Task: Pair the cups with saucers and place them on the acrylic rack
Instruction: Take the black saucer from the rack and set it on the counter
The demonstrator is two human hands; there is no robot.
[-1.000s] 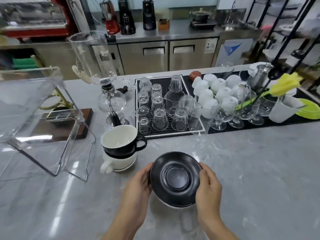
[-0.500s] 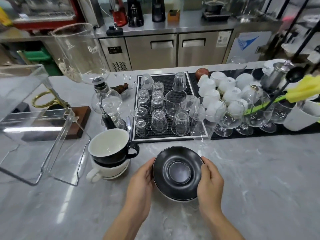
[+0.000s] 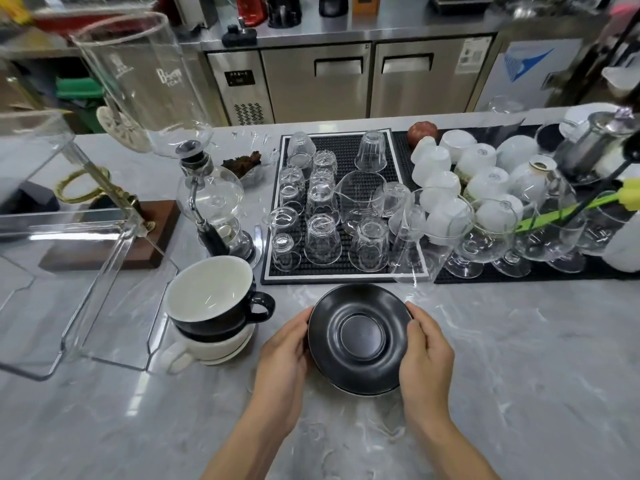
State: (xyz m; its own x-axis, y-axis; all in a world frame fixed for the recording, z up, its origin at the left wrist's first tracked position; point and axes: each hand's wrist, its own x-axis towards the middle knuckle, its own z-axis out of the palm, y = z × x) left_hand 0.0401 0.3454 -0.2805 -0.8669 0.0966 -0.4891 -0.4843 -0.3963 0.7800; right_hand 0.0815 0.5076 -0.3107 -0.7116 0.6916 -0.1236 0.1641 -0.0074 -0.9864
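Holding the black saucer point(image 3: 360, 337) by its rim, I have my left hand point(image 3: 285, 355) and right hand point(image 3: 427, 355) gripping opposite sides near the counter's front edge. Left of it, a black cup point(image 3: 213, 299) sits stacked in a white cup point(image 3: 207, 348), beside the acrylic rack point(image 3: 69, 258).

Grey marble countertop point(image 3: 502, 393) in front, glossy with overhead light. Behind, stainless steel under-counter cabinets point(image 3: 346, 81) with recessed handles. Above, blurred appliances, possibly coffee grinders point(image 3: 284, 8), on a steel worktop point(image 3: 398, 26).
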